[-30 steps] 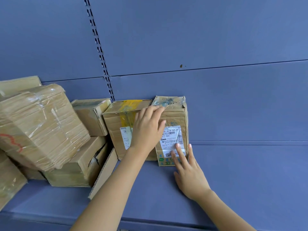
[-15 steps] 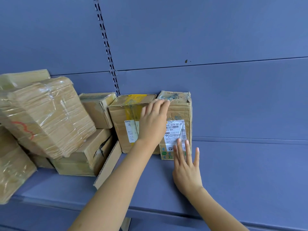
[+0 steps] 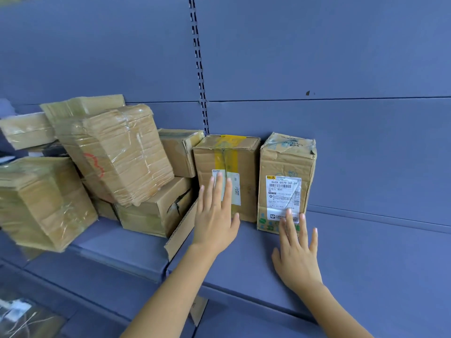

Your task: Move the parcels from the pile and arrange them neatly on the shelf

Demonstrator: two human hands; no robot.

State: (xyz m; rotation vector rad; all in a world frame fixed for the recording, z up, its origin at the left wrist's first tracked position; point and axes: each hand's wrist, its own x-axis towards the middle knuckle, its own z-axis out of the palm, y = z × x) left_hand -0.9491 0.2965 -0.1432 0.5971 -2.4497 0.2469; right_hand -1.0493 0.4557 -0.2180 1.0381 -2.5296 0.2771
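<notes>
Two cardboard parcels stand upright side by side on the blue shelf (image 3: 366, 259), against its back wall. The left one is a yellow-taped box (image 3: 244, 164); the right one is a taller labelled box (image 3: 285, 162) with a white shipping label. My left hand (image 3: 214, 215) lies flat with straight fingers on the front of the yellow-taped box. My right hand (image 3: 296, 254) has spread, straight fingers whose tips touch the lower front of the labelled box.
A pile of several brown parcels (image 3: 117, 154), some wrapped in clear film, leans at the left of the shelf. A loose cardboard flap (image 3: 183, 230) sticks out in front of it. Blue shelf surface stretches right of the labelled box. A slotted upright (image 3: 199, 69) runs up the back wall.
My left hand came down from the tops of the two boxes to the yellow-taped box's front. My right hand stayed low on the labelled box. A narrow gap now shows between the boxes.
</notes>
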